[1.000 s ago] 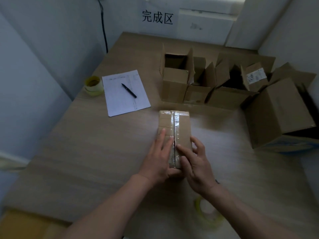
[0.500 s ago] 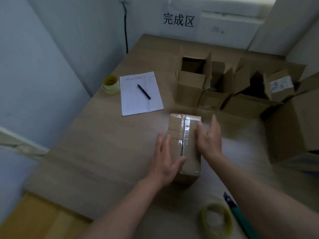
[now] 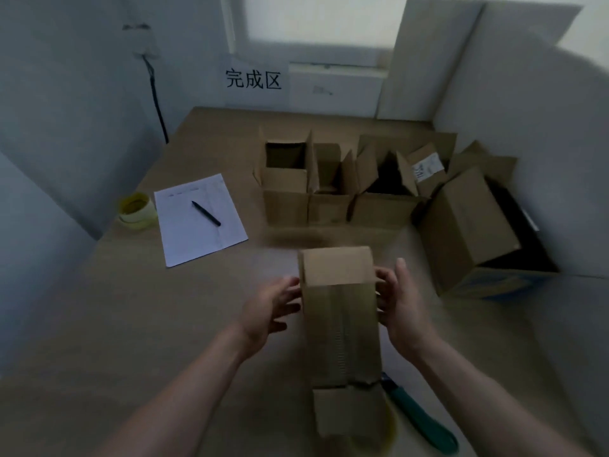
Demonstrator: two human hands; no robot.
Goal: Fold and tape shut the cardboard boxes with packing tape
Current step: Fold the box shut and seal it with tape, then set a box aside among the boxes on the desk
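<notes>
In the head view, the person holds a small cardboard box (image 3: 339,311) between both hands, near the front middle of the wooden table (image 3: 131,324). The box looks lifted and tilted, with one plain end face turned up and away from the camera. A strip of clear tape (image 3: 341,338) runs along the long face that looks toward the camera. At the near end of the box, a flap (image 3: 346,410) hangs open.

The left hand (image 3: 267,311) is at the left side of the box. Its fingers are spread and only lightly bent, and the fingertips touch the left wall; they do not curl around it. The right hand (image 3: 400,311) is at the right side. Its fingers are mostly straight and press against the right wall, with the thumb up.

Under the near end of the box, a roll of tape (image 3: 390,430) lies on the table, partly hidden. Just beside it on the right is a green-handled cutter (image 3: 418,417).

Farther back, a row of open boxes (image 3: 329,189) stands on the table, and a bigger box (image 3: 474,225) lies at the right. At the left lies a sheet of paper (image 3: 201,219) with a black pen (image 3: 206,213) on it, and a second roll of tape (image 3: 136,211) is just beside the sheet. On the back wall hangs a sign (image 3: 253,80) with Chinese characters.
</notes>
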